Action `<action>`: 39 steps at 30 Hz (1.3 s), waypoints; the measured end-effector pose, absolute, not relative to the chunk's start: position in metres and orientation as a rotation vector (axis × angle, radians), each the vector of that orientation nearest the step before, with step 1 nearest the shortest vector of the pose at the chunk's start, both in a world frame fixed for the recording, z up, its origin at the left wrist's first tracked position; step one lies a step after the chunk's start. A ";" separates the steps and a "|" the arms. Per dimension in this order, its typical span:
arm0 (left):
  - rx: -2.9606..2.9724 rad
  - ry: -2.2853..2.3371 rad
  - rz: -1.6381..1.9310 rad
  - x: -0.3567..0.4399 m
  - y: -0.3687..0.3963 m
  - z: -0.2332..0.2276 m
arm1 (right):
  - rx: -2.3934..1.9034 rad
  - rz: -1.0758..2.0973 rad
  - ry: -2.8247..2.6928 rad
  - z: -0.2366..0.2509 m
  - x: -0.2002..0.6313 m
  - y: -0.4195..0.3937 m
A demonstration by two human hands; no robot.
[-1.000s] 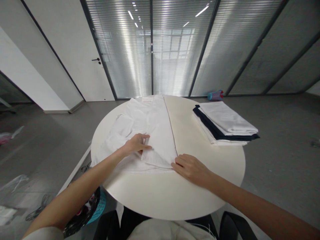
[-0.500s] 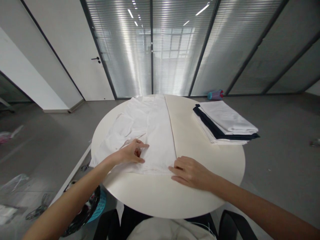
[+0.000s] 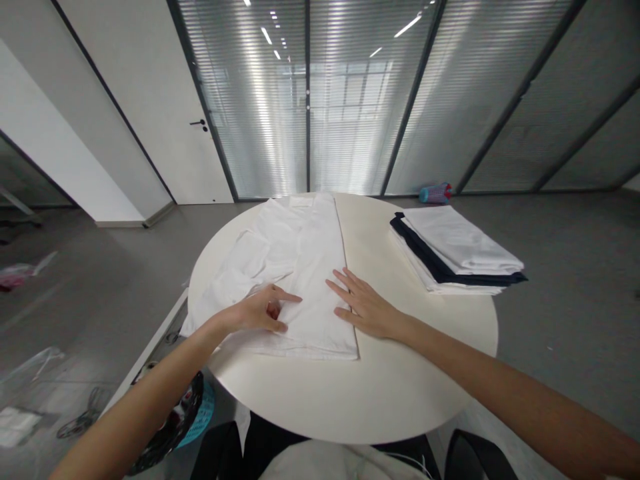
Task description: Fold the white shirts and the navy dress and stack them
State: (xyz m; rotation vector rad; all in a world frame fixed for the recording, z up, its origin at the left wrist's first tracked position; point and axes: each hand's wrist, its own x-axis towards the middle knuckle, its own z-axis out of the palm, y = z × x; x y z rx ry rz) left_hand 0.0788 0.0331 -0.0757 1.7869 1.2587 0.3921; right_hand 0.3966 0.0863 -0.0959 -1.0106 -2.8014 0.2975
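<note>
A white shirt (image 3: 320, 267) lies spread on the round table, its collar end at the far side. Its right edge runs straight, while the left part is wrinkled and loose. On the middle of the cloth rests my left hand (image 3: 265, 310), index finger and thumb stretched apart and the other fingers curled, with nothing visibly gripped. My right hand (image 3: 367, 307) lies flat with spread fingers over the shirt's right edge, fingertips on the fabric.
A stack of folded white and dark navy cloth (image 3: 460, 247) sits on the right of the table (image 3: 350, 407). Below the left rim stands a blue basket (image 3: 200, 417) with a black liner. A blue and red object (image 3: 435, 193) lies on the floor by the glass wall.
My right hand has moved away from the shirt's near right corner, up along its edge, and its fingers have spread flat. My left hand stays nearly in place on the cloth.
</note>
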 end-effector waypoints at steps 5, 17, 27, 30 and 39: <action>1.763 1.237 0.351 0.075 0.026 -0.072 | -1.045 0.307 -2.817 -0.096 0.396 0.084; 1.385 1.410 0.754 0.108 0.105 -0.058 | -1.026 0.285 -2.804 -0.098 0.397 0.083; 1.427 1.415 0.763 0.107 0.109 -0.080 | -1.000 0.302 -2.792 -0.096 0.398 0.084; 1.504 1.484 0.752 0.108 0.111 -0.078 | -0.976 0.319 -2.770 -0.096 0.400 0.084; 1.515 1.580 0.749 0.109 0.096 -0.073 | -0.946 0.327 -2.869 -0.092 0.397 0.082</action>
